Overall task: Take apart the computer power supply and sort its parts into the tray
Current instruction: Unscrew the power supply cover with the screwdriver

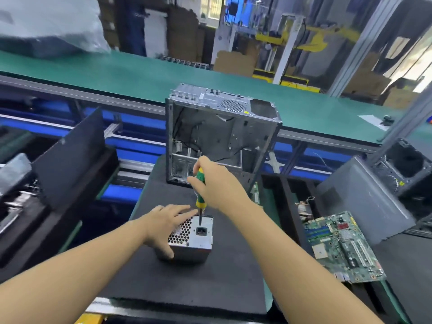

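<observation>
A silver power supply (198, 239) stands on end on the black foam mat (187, 281), its honeycomb grille and black power socket facing up. My left hand (166, 225) grips its left side, fingers over the top edge and thumb down the front. My right hand (215, 183) holds a green-and-yellow screwdriver (200, 197) upright. Its tip touches the top face just above the socket.
An empty grey computer case (219, 136) stands open at the far end of the mat. A green motherboard (343, 246) lies in a black tray compartment on the right, with another grey case (383, 190) beyond it. Black foam dividers (70, 155) stand on the left. A green conveyor (140, 73) runs behind.
</observation>
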Demonstrator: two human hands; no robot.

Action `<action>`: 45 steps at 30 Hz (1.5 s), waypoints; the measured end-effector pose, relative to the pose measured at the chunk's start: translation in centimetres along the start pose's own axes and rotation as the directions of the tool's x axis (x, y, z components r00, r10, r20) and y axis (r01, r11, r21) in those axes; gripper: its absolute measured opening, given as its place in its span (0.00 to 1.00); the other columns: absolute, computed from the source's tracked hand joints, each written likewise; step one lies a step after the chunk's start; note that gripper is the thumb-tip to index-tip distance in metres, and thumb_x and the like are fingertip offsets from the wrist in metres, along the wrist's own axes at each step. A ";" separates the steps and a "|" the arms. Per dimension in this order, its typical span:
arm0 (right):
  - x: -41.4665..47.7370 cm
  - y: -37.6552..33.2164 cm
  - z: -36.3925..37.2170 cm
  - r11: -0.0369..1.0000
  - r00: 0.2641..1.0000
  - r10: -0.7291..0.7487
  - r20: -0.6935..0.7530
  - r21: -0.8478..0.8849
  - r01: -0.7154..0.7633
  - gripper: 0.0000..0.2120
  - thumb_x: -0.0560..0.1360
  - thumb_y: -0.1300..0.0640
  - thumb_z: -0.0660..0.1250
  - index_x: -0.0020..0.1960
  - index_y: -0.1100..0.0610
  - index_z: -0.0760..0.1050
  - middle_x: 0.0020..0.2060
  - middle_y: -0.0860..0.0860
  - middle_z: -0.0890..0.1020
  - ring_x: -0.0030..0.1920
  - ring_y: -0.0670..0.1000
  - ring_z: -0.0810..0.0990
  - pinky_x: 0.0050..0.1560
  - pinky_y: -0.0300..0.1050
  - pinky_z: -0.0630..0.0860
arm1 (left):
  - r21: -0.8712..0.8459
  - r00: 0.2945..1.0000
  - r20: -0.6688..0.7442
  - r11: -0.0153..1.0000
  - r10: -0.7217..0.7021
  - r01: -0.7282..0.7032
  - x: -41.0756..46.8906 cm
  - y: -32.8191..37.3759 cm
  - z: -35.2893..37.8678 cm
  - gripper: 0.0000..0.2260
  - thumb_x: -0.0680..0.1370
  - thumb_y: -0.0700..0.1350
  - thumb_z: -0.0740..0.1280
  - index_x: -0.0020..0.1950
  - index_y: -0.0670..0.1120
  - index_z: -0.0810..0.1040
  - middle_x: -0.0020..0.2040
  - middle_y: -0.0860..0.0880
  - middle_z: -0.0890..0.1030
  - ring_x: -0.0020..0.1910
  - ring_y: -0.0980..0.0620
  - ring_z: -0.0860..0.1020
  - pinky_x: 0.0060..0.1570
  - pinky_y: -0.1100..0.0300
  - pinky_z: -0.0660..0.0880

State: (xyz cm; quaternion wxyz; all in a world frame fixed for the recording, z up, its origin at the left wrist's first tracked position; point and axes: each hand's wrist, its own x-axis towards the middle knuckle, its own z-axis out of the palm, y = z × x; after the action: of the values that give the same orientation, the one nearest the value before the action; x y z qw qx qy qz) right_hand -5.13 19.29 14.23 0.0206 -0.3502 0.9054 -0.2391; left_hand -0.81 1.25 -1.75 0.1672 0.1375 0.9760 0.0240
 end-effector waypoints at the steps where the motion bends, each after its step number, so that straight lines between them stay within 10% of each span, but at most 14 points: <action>1: 0.1 -0.2 0.3 1.000 1.000 -0.007 0.005 -0.002 0.007 0.08 0.81 0.48 0.63 0.52 0.52 0.67 0.36 0.43 0.71 0.40 0.52 0.74 0.37 0.47 0.66 | 0.003 0.999 -0.039 1.000 -0.025 0.025 -0.3 -0.4 0.4 0.57 0.64 0.70 0.72 0.81 0.57 0.39 0.81 0.52 0.52 0.77 0.49 0.56 0.74 0.49 0.60; 5: 0.0 -0.6 1.1 0.999 0.999 -0.035 0.009 -0.016 0.035 0.08 0.81 0.47 0.63 0.51 0.51 0.67 0.37 0.45 0.74 0.40 0.52 0.75 0.37 0.48 0.70 | -0.024 0.982 -0.171 0.997 -0.078 0.075 -0.7 -1.5 1.3 0.53 0.65 0.73 0.68 0.82 0.56 0.48 0.66 0.54 0.70 0.63 0.51 0.69 0.63 0.55 0.66; 15: -0.2 0.0 1.7 0.998 1.000 -0.012 -0.011 0.061 0.013 0.07 0.81 0.49 0.63 0.49 0.51 0.67 0.39 0.47 0.79 0.35 0.45 0.75 0.37 0.46 0.72 | -0.222 0.927 -0.245 0.947 -0.285 0.233 0.5 -1.3 2.5 0.49 0.64 0.70 0.69 0.80 0.57 0.53 0.65 0.54 0.68 0.64 0.51 0.67 0.67 0.51 0.60; 22: 0.1 -0.1 2.1 0.996 0.999 0.006 0.039 0.092 -0.009 0.06 0.81 0.50 0.64 0.51 0.51 0.68 0.42 0.48 0.80 0.41 0.49 0.77 0.40 0.44 0.74 | -0.025 0.928 -0.371 0.999 -0.028 0.021 0.7 -0.1 2.1 0.39 0.70 0.68 0.62 0.79 0.57 0.59 0.75 0.52 0.62 0.75 0.51 0.60 0.75 0.52 0.53; 28: -0.1 0.4 2.7 0.995 0.997 0.020 0.076 0.100 -0.028 0.06 0.80 0.51 0.64 0.52 0.52 0.69 0.43 0.49 0.80 0.42 0.49 0.76 0.35 0.40 0.70 | -0.222 0.853 -0.522 0.967 -0.008 -0.127 0.6 1.5 2.1 0.24 0.68 0.55 0.69 0.64 0.61 0.75 0.58 0.66 0.68 0.63 0.57 0.70 0.63 0.58 0.64; 35: 0.4 0.6 3.0 0.995 0.998 0.035 0.057 0.088 -0.040 0.08 0.80 0.50 0.66 0.51 0.52 0.69 0.41 0.46 0.75 0.33 0.44 0.74 0.25 0.31 0.69 | -0.690 0.927 -0.344 0.711 -0.151 -0.140 0.6 1.0 -0.4 0.05 0.70 0.44 0.75 0.43 0.52 0.86 0.52 0.66 0.80 0.61 0.64 0.71 0.67 0.53 0.68; 45: 0.2 0.8 2.8 0.990 0.989 0.137 0.055 0.036 -0.139 0.19 0.75 0.43 0.71 0.51 0.53 0.64 0.37 0.48 0.74 0.30 0.47 0.74 0.20 0.33 0.64 | -0.546 0.944 -0.311 0.834 -0.106 -0.086 0.8 0.7 -0.6 0.04 0.74 0.49 0.76 0.47 0.53 0.86 0.55 0.69 0.72 0.63 0.60 0.68 0.69 0.53 0.62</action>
State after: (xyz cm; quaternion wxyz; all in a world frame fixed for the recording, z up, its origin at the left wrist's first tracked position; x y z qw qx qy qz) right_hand -5.17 18.49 11.41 0.0676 -0.2924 0.9216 -0.2459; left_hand -1.58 2.20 -1.37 0.0349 0.0722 0.9419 0.3261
